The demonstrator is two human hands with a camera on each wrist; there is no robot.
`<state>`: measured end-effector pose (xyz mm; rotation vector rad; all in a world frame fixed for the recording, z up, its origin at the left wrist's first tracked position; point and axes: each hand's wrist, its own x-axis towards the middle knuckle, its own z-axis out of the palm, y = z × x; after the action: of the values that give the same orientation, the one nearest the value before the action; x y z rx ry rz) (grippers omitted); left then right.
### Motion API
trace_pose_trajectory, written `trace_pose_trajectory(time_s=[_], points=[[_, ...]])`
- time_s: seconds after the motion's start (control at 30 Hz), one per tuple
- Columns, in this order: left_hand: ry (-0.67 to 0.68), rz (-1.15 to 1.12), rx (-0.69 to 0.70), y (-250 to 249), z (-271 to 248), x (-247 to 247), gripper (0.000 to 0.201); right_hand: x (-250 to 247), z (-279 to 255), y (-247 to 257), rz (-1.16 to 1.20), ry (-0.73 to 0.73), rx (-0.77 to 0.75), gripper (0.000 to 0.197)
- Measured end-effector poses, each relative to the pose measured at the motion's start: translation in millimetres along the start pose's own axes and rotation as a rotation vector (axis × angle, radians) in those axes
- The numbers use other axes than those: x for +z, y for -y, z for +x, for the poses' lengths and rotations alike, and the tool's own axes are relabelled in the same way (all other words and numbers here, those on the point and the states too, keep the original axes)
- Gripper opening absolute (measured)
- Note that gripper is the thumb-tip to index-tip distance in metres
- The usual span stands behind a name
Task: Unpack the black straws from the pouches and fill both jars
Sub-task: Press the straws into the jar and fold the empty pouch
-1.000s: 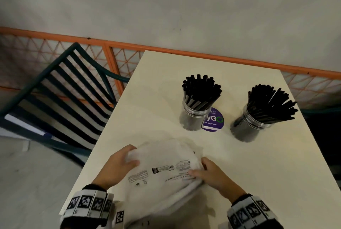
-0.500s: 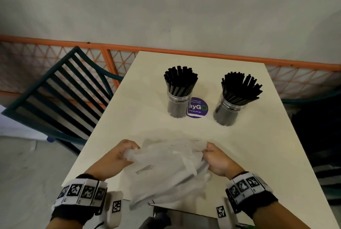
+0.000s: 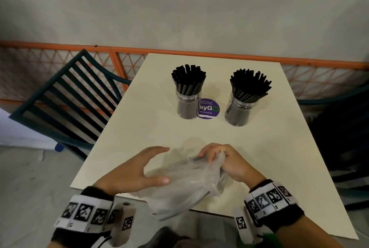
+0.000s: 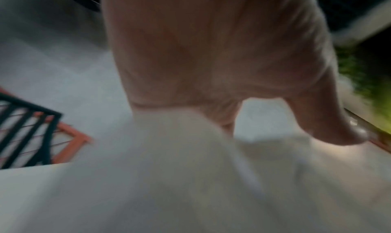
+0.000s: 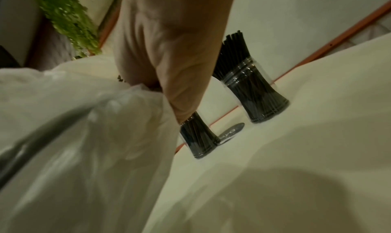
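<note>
Two clear jars stand at the far side of the cream table (image 3: 151, 128), each packed with upright black straws: the left jar (image 3: 188, 106) and the right jar (image 3: 238, 111). In the right wrist view both jars show again, the left jar (image 5: 200, 139) and the right jar (image 5: 261, 99). A bunch of crumpled, see-through pouches (image 3: 185, 184) lies at the table's near edge. My right hand (image 3: 221, 160) grips the bunch at its right end. My left hand (image 3: 147, 170) hovers beside it with fingers spread, thumb near the plastic. The left wrist view is blurred.
A round purple sticker (image 3: 208, 109) lies between the jars. A dark slatted chair (image 3: 65, 98) stands to the left of the table, an orange lattice railing (image 3: 111, 64) runs behind it, and another dark chair (image 3: 343, 148) is at the right. Green foliage (image 5: 67, 19) shows behind.
Both hands held the pouches spread out; now my right hand has gathered them into a bunch and my left hand has let go and opened. The head view has pulled back.
</note>
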<state>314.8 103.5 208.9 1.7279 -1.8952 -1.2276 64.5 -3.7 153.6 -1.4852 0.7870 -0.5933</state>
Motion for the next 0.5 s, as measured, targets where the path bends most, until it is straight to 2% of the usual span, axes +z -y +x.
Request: trace_pose_trajectory(time_s=[0.07,0.1,0.17,0.23,0.33,0.37,0.4,0.43,0.5], points=[[0.141,0.039,-0.032,-4,15,9,0.098,4,0,11,-0.008,0.011,-0.051,0.055],[0.217,-0.024,-0.046,-3,21,13,0.096,4,1,14,-0.008,0.004,-0.067,0.051],[0.262,-0.124,-0.044,1,26,19,0.073,3,0,17,-0.064,0.010,-0.078,0.053],[0.159,0.015,-0.029,4,27,23,0.047,-3,-4,23,-0.235,0.097,-0.051,0.060],[-0.017,0.331,0.057,7,24,24,0.027,-21,-13,49,-0.554,0.474,0.144,0.046],[-0.078,0.415,0.090,9,24,25,0.023,-25,-16,61,-0.591,0.539,0.239,0.047],[-0.132,0.470,0.122,12,24,25,0.023,-25,-18,72,-0.588,0.542,0.288,0.053],[-0.171,0.501,0.154,14,24,26,0.025,-21,-19,78,-0.586,0.490,0.276,0.060],[-0.177,0.538,0.240,17,26,26,0.031,3,-13,83,-0.669,0.338,0.167,0.077]])
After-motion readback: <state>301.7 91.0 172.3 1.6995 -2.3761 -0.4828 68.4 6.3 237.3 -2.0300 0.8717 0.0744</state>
